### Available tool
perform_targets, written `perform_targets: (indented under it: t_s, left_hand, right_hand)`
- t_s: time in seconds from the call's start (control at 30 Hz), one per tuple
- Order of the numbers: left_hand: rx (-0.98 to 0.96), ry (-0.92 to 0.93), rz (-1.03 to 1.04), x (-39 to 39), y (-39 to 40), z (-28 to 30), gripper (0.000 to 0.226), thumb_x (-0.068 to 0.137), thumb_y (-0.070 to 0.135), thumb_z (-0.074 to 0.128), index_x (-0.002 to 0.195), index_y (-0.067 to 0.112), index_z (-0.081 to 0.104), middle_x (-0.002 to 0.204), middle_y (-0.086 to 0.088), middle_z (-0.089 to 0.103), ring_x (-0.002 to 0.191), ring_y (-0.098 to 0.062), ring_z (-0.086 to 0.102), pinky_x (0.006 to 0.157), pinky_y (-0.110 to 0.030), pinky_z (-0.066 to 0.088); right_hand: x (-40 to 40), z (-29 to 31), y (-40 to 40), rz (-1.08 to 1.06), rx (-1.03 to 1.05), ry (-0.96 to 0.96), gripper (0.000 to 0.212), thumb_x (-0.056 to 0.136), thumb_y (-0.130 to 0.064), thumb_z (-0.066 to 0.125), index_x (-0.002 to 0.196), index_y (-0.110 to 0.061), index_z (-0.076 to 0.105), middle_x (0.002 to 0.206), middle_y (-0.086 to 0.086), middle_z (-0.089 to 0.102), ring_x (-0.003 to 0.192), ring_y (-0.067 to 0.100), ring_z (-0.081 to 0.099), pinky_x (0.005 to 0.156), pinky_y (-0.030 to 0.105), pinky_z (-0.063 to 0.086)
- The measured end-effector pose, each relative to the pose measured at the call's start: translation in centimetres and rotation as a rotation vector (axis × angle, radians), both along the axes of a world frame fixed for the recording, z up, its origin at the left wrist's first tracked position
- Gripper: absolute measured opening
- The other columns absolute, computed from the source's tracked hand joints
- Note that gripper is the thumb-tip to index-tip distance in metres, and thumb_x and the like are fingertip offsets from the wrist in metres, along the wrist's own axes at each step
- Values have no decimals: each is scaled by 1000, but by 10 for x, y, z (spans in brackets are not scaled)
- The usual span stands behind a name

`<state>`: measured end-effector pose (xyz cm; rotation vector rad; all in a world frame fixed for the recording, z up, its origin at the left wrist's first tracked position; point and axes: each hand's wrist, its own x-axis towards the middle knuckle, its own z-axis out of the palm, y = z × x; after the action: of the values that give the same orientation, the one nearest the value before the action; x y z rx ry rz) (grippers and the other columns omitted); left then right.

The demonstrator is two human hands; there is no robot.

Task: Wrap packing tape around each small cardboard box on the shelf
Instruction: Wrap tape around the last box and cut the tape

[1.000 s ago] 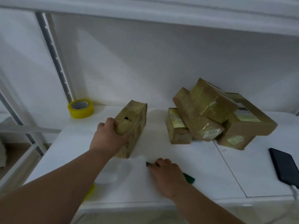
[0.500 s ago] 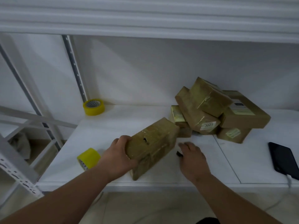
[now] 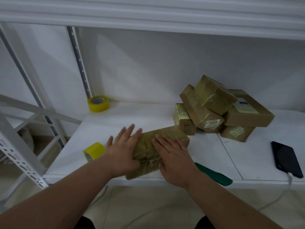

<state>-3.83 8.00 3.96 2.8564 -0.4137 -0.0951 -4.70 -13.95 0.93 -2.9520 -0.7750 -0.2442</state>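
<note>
A tape-wrapped cardboard box [image 3: 148,156] lies flat at the front edge of the white shelf [image 3: 132,119]. My left hand [image 3: 123,150] rests on the box's left side with fingers spread. My right hand [image 3: 173,157] lies flat on the box's top, fingers apart. One yellow tape roll [image 3: 93,151] lies on its side just left of my left hand. A second yellow roll [image 3: 98,103] stands at the back left corner. A pile of several wrapped boxes [image 3: 214,109] sits at the back right.
A green-handled cutter [image 3: 214,175] lies on the front edge right of my right wrist. A black phone [image 3: 286,158] with a white cable lies at the far right. White rack uprights [image 3: 19,141] stand at the left. An upper shelf [image 3: 148,15] hangs overhead.
The box went from standing in my left hand to lying flat at the front edge. My right hand left the cutter and now lies on the box. My left hand opened.
</note>
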Motion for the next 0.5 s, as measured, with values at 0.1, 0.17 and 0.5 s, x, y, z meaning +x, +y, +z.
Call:
perform_targets:
  t_s: [0.1, 0.17, 0.5]
  left_hand:
    - [177, -80, -124, -2, -18, -11, 83, 86, 55, 41, 151, 41, -9, 160, 13, -18, 147, -14, -19, 115, -54, -9]
    - [229, -98, -122, -1, -22, -19, 69, 96, 52, 29, 153, 36, -7, 162, 13, -11, 148, -14, -15, 114, -57, -10]
    - [283, -95, -79, 4, -27, -28, 68, 99, 33, 32, 153, 31, -10, 161, 15, -11, 148, -15, -15, 111, -61, -11]
  right_hand:
    - [-1, -1, 0, 0, -4, 4, 77, 90, -29, 44, 155, -27, 2, 163, -8, 0, 148, 14, 0, 119, 43, -4]
    - [-2, 0, 1, 2, 15, 16, 80, 88, -26, 47, 155, -27, 2, 162, -8, 1, 148, 14, 2, 119, 43, -3]
    - [1, 2, 8, -27, 34, 38, 81, 84, -23, 50, 155, -26, 10, 162, -9, 10, 148, 15, 9, 119, 46, 4]
